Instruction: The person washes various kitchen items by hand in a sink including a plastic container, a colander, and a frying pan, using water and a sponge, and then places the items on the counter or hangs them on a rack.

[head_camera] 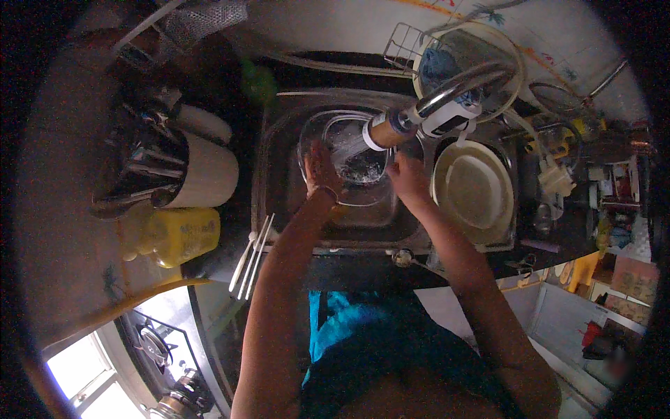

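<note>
A clear bowl (361,198) sits in the steel sink basin (361,228), under a stream of water from the tap's brown and white filter head (386,131). Splashing and bubbles show at the bottom of the bowl. My left hand (320,170) lies along the bowl's left wall, fingers pointing away from me; whether it grips the wall is unclear. At the right rim my right hand (408,175) has its fingers curled onto the edge. A thin bracelet (328,194) circles my left wrist.
Right of the basin lies an oval cream tub (473,191); behind it stands a round container (518,68) with blue cloth. White chopsticks (256,259) and a spoon (405,257) rest on the front edge. At left are a utensil holder (209,170) and a yellow bottle (188,235).
</note>
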The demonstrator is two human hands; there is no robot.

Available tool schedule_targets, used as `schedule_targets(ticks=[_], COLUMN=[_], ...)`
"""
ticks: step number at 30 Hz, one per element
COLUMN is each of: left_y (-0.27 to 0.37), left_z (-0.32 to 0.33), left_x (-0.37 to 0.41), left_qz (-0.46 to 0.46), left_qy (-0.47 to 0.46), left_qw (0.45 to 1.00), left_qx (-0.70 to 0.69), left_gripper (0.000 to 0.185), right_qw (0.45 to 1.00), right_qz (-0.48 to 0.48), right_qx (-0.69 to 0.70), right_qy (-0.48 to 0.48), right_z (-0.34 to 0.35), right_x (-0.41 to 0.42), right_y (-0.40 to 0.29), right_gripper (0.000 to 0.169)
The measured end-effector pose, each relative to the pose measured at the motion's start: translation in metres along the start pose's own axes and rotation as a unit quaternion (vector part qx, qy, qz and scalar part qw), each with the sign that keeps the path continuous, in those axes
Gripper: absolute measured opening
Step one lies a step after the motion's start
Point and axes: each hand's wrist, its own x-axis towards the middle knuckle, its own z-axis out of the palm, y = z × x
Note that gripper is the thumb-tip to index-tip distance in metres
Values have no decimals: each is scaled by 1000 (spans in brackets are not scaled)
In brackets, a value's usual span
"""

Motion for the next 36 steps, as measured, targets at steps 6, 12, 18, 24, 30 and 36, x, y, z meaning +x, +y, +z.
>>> schedule_targets(ticks=[6,12,18,24,30,36], left_y=[-23,-12,16,-17,-61,-67], left_z=[-6,8,25,15,15,45], left_x=[22,6,-31,-42,-2,-3], left_qz=[143,44,160,125,-129,92], left_qy=[72,40,-125,173,20,-10], left_qw=[987,992,976,976,838,897], left_qx=[-5,-108,-83,-53,-531,-433], left_gripper=[82,70,55,43,59,61], right_qw=[958,999,993,995,987,986], right_qz=[197,42,107,21,27,-27], right_qx=[169,28,27,-74,87,-24], right_qy=[-119,-11,-40,-63,-136,161], right_z=[4,7,4,-12,-16,-9], right_x=[-13,-5,1,17,44,26], right_y=[0,11,13,13,19,15], right_gripper=[17,19,19,16,23,51])
